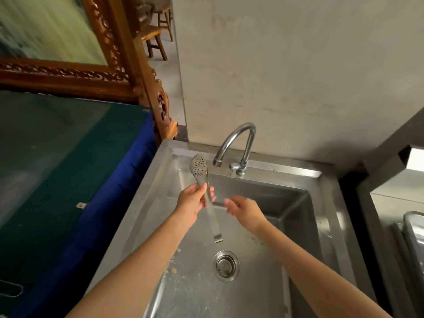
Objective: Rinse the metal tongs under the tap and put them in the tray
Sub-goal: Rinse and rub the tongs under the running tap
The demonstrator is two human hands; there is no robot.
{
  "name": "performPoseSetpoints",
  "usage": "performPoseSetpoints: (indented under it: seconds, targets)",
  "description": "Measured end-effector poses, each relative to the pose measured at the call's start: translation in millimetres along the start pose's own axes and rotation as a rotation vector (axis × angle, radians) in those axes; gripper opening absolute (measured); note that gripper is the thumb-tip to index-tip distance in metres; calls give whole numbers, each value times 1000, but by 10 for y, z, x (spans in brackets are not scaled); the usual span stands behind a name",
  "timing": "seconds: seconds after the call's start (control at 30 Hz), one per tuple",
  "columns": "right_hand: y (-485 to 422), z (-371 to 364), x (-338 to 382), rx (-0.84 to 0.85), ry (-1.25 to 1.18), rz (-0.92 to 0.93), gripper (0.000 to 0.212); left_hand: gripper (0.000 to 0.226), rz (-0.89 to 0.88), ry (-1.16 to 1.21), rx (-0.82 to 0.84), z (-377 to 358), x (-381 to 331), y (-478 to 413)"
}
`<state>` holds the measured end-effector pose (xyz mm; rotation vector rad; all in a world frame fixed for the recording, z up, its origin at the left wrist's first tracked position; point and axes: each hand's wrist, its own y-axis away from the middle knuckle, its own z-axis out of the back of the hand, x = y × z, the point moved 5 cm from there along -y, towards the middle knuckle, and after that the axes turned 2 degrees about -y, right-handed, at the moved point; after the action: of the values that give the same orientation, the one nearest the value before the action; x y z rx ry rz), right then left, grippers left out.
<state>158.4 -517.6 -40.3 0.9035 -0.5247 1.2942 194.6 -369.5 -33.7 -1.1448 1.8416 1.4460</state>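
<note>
I see dim, even indoor light with soft glare on the steel sink rim and tap. The wide lens bends straight edges near the borders. The picture frame at upper left appears blurred.

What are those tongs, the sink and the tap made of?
The tongs, held in the left hand, look like brushed steel: grey, dull sheen, punched holes in the head. The sink seems stainless steel too, with a soft streaky reflection. The tap looks like polished, probably chromed, metal, given its bright highlights.
</note>
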Motion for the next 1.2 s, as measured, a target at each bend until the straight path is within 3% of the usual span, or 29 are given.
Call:
performPoseSetpoints:
  seconds: [0.17,0.3,0.63,0.83,1.03,1.13,1.2]
  targets:
    - [-454,232,-377,-135,156,-57,30,15,19,-133,-26,30,280,-195]
    - [-884,242,-420,-199,424,58,45,15,15,-166,-39,54,485,-372]
    - [-1414,-96,-554,-180,831,223,54,14,-56,-279,-10,44,791,-580]
    - [-1406,-116,-573,-177,889,276,53,13,-86,-269,6,77,867,-633]
    - [-1345,-94,-456,-309,919,367,36,13,-65,-254,20,92,927,-648]
    - [-1342,-94,-440,-340,997,376,40,12,-56,-234,25,97,966,-660]
    - [-1380,-89,-486,-316,893,359,31,12,-51,-235,31,95,982,-674]
